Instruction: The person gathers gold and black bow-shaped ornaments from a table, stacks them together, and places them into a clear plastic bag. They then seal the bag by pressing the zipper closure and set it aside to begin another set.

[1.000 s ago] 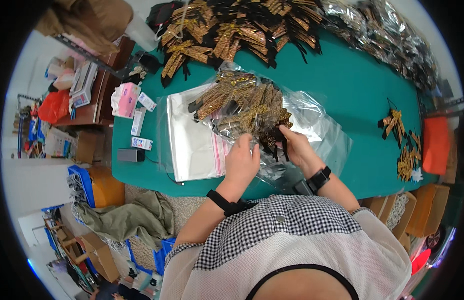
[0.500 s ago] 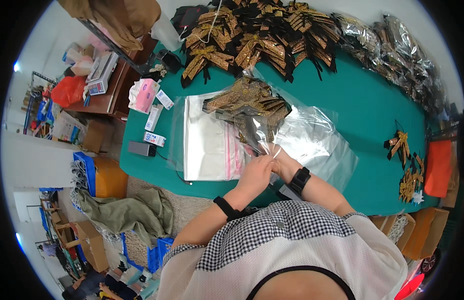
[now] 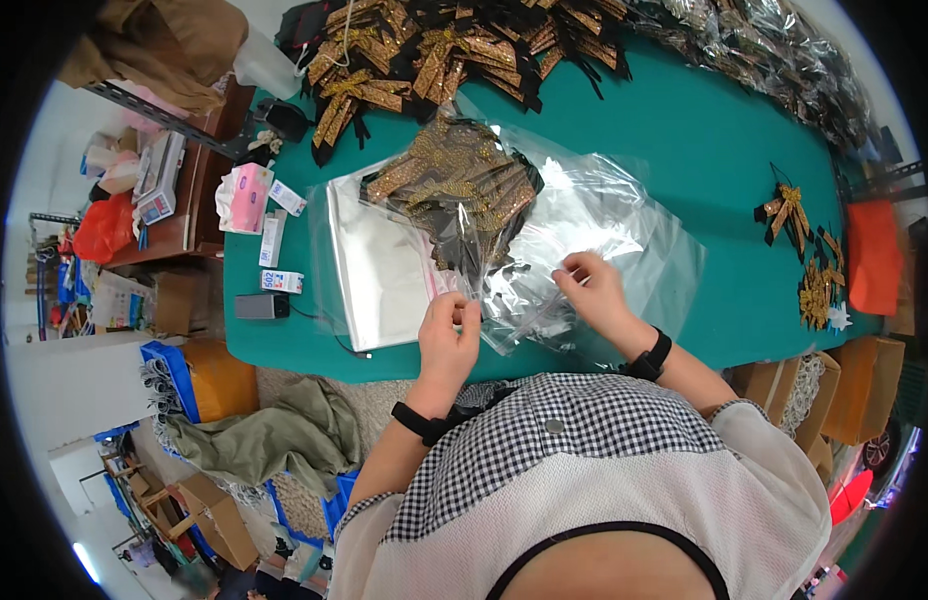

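Left hand (image 3: 450,335) and right hand (image 3: 599,295) by a clear bag (image 3: 466,245) of bows (image 3: 449,175).
From where I stand, the left hand has its fingers bent close together at the near end of the bag – I can't tell if they pinch it. The right hand is apart from it, over loose shiny plastic (image 3: 589,205), thumb and finger curled toward each other; I can't tell if they hold any. The gold and black bows lie inside the bag on the green table (image 3: 724,265), partly over a flat white stack (image 3: 369,285). To the left sit a pink tissue pack (image 3: 250,197) and three small boxes (image 3: 282,281). At the far side is a big heap (image 3: 444,60) of bows – with shiny packs (image 3: 774,65) next to it.
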Available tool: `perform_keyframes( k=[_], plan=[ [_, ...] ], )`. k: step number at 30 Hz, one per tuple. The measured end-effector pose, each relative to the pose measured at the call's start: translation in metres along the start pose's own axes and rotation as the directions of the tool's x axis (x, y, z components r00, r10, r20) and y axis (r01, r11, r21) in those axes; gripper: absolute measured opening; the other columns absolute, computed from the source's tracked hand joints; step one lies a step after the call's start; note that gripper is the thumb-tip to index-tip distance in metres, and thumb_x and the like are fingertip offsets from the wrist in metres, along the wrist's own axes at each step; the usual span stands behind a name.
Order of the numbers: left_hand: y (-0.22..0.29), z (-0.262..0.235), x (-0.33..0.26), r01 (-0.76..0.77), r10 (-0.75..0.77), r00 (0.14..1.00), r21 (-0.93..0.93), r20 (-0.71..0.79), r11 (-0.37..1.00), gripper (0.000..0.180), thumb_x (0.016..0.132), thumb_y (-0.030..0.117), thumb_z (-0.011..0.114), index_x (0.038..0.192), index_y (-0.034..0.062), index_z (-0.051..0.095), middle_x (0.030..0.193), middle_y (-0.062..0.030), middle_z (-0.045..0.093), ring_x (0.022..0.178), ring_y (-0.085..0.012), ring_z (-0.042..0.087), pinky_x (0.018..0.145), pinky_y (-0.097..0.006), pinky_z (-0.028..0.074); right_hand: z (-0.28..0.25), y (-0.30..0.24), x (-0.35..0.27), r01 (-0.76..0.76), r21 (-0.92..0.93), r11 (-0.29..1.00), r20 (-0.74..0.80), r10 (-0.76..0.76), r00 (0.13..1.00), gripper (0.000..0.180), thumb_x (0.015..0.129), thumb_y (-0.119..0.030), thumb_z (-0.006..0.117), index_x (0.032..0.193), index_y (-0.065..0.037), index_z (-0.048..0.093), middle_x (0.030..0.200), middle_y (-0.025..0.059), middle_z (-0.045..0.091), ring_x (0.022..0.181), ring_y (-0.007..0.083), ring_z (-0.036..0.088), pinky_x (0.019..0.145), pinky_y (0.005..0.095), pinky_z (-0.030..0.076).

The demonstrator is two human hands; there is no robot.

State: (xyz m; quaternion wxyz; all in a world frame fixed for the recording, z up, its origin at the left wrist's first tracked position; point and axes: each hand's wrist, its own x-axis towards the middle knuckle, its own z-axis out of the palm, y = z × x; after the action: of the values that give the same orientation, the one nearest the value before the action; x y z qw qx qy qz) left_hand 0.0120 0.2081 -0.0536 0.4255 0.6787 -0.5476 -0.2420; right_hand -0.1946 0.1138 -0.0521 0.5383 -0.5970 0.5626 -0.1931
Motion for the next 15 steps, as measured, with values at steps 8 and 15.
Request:
perform_keyframes(
  k=[8,15],
  plan=[
    [0.005,0.026,0.001,0.093,0.003,0.975,0.416,-0.224,0.905,0.045,0.076,0.022,0.064,0.113,0.0053,0.043,0.068,-0.0107,0.055,0.060,-0.0282,0.056,0.056,-0.039,0.044,0.001,0.048,0.041,-0.041,-0.437,0.898,-0.411,-0.160,0.897,0.050,0.069,-0.031,0.068,0.107,-0.002,0.055,0.093,0.0157,0.058,0.088,0.0297,0.053,0.078,0.0392,0.042],
    [0.026,-0.005,0.012,0.239,-0.194,0.948,0.157,-0.253,0.958,0.016,0.085,0.012,0.052,0.099,0.0039,0.050,0.051,-0.0078,0.054,0.045,-0.0176,0.053,0.047,-0.029,0.040,-0.042,0.033,0.073,0.234,-0.753,0.615,-0.146,-0.503,0.852,0.027,0.076,-0.029,0.059,0.087,-0.005,0.064,0.076,0.0152,0.061,0.076,0.0338,0.056,0.067,0.0415,0.045]
  ],
)
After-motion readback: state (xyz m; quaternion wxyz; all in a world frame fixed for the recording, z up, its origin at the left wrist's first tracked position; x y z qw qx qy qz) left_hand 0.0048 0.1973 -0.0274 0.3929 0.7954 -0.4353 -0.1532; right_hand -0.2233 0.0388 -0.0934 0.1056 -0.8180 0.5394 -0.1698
